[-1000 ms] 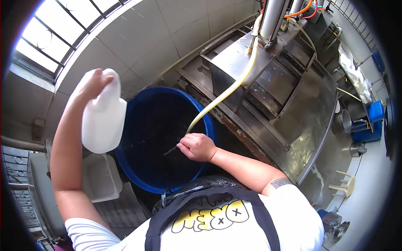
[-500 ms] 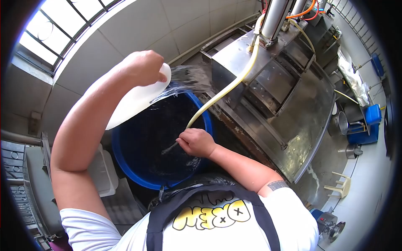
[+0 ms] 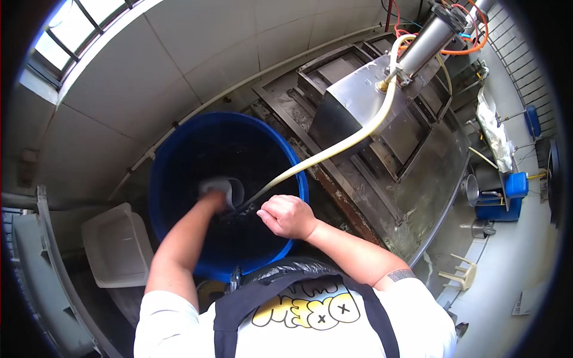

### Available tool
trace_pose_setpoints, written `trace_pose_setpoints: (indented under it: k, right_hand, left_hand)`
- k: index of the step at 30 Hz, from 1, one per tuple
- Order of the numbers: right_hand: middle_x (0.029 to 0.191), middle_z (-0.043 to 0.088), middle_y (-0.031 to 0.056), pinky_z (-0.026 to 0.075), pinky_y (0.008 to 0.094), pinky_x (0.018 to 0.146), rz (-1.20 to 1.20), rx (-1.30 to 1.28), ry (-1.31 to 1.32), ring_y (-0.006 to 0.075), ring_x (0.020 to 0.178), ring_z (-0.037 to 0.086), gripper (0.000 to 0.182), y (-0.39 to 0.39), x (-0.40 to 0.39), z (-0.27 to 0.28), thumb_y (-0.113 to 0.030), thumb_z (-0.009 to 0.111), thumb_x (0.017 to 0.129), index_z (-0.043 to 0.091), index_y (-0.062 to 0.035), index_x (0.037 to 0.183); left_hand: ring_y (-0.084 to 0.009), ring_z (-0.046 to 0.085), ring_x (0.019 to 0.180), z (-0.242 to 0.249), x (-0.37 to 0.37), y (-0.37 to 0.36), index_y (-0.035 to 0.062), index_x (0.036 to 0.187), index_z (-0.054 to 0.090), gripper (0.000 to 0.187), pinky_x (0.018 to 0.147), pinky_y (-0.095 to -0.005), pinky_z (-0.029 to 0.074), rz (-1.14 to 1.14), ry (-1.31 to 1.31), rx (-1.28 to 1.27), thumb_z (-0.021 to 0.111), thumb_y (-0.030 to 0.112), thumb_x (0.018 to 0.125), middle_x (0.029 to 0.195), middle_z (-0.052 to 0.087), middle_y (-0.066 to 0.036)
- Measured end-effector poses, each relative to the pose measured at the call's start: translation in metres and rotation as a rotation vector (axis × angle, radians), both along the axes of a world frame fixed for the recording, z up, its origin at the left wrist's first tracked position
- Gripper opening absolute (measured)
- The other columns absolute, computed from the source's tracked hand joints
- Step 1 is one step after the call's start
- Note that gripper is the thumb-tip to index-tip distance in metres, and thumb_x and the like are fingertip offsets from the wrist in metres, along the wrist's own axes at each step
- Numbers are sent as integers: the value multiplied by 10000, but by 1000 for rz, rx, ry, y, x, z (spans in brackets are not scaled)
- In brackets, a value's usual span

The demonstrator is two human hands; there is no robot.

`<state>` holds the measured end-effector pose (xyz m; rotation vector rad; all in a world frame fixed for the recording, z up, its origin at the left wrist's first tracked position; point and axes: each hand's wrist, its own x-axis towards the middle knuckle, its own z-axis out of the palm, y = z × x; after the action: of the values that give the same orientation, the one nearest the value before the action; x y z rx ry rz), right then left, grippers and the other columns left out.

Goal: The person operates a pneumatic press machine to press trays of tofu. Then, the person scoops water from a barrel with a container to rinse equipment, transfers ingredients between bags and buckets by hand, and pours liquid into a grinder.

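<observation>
Inside the large blue tub [image 3: 158, 197] with dark water, my left hand [image 3: 216, 198] is closed on a pale plastic container [image 3: 234, 192]; both are partly blurred by motion. At the tub's right side, my right hand [image 3: 288, 216] is closed in a fist above the rim, and whatever it holds is hidden. A cream hose [image 3: 334, 149] runs down from the metal machine, passes just beyond this fist and points into the tub.
A steel machine [image 3: 352, 95] with a cylinder [image 3: 431, 45] stands on a wet metal surface at the upper right. A whitish plastic bin [image 3: 118, 247] is left of the tub. A tiled wall [image 3: 215, 36] rises behind. A small cream stool [image 3: 458, 272] is far right.
My left hand has moved down into the tub with the pale container, and the water thrown toward the machine is gone. My right hand now sits lower, apart from the hose. The view has shifted.
</observation>
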<state>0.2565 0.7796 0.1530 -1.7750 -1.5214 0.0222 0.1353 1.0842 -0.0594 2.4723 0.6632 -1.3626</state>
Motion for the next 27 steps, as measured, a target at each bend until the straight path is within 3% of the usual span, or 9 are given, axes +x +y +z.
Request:
trace_pose_setpoints:
  k: [1, 4, 5, 7, 11, 20, 22, 26, 27]
  right_hand:
    - [706, 625, 73, 547, 391, 663, -1, -11, 14, 276, 688, 659, 215, 1, 0, 1, -210, 704, 926, 643, -100, 752]
    - [700, 620, 63, 534, 378, 646, -8, -42, 41, 263, 676, 652, 200, 6, 0, 5, -188, 733, 903, 646, -96, 748]
    - [704, 624, 64, 534, 376, 646, -8, -58, 48, 263, 677, 653, 194, 8, -1, 7, -184, 736, 900, 649, -93, 752]
    - [716, 638, 67, 534, 374, 646, -7, -103, 59, 266, 678, 659, 170, 12, -1, 9, -159, 751, 886, 660, -82, 766]
    - [727, 660, 68, 539, 373, 638, -11, -139, 101, 267, 669, 668, 134, 19, -1, 9, -128, 766, 869, 680, -74, 781]
    - [718, 658, 59, 531, 364, 632, -29, -185, 75, 252, 661, 664, 153, 22, -1, 11, -150, 765, 875, 683, -81, 766]
    - [715, 654, 59, 529, 365, 630, -39, -164, 67, 253, 659, 661, 160, 20, 0, 11, -155, 762, 879, 679, -84, 762]
    - [708, 632, 65, 530, 374, 634, -71, -68, 32, 262, 664, 656, 184, 13, -1, 10, -177, 740, 904, 669, -90, 757]
    - [717, 634, 71, 533, 379, 644, -66, -53, 25, 267, 676, 658, 187, 11, -2, 9, -186, 730, 915, 672, -89, 766]
  left_hand:
    - [-457, 267, 1565, -40, -19, -7, 172, 1463, 625, 581, 1208, -615, 326, 25, -71, 30, 730, 370, 926, 1638, 447, -151]
    - [-439, 284, 1566, -6, -13, -44, 138, 1488, 591, 547, 1224, -568, 333, -47, 5, 110, 650, 314, 974, 1626, 462, -157]
    - [-439, 284, 1566, -20, -14, -44, 138, 1488, 591, 547, 1224, -568, 333, -48, -4, 81, 650, 314, 974, 1626, 462, -157]
    - [-391, 398, 1519, -50, -20, -37, 133, 1494, 580, 570, 1205, -526, 380, -205, -21, 76, 642, 355, 973, 1594, 497, -171]
    - [-367, 544, 1406, -119, 10, -33, 151, 1478, 593, 560, 1146, -518, 448, -234, -53, 55, 632, 391, 974, 1509, 577, -189]
    - [-366, 621, 1310, -309, -9, -35, 127, 1437, 624, 552, 1091, -498, 498, 173, -453, -105, 661, 382, 949, 1437, 627, -209]
    - [-365, 638, 1289, -330, -19, -24, 122, 1428, 631, 551, 1079, -494, 509, 227, -606, -135, 667, 380, 943, 1421, 638, -214]
    - [-384, 647, 1262, -201, -2, -1, 76, 1393, 644, 548, 1057, -472, 527, 179, -697, -173, 686, 352, 921, 1389, 650, -235]
    - [-395, 651, 1248, -165, 4, 1, 64, 1384, 644, 560, 1046, -473, 530, 197, -595, -154, 705, 349, 905, 1370, 655, -246]
